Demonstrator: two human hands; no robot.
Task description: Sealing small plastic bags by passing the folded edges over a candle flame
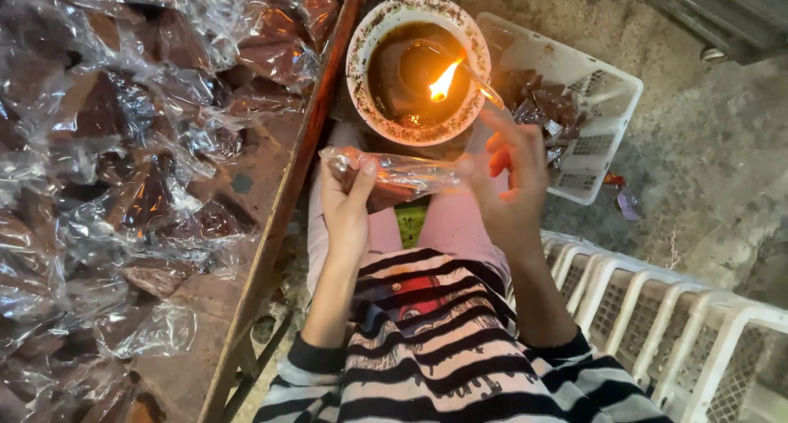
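Desk [205,365]: heaped with clear-wrapped brown pieces [123,144].
Basket [603,86]: white, beside the lamp, holding what look like more wrapped pieces.
Oil lamp [419,66]: bowl with flame burning.
Left hand [346,205]: pinching the plastic packet [402,177].
Right hand [513,185]: gripping the packet's other end, just below the flame.

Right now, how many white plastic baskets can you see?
2. One white basket sits beside the lamp bowl, holding wrapped brown pieces. The other basket is lower right, partly cut off.
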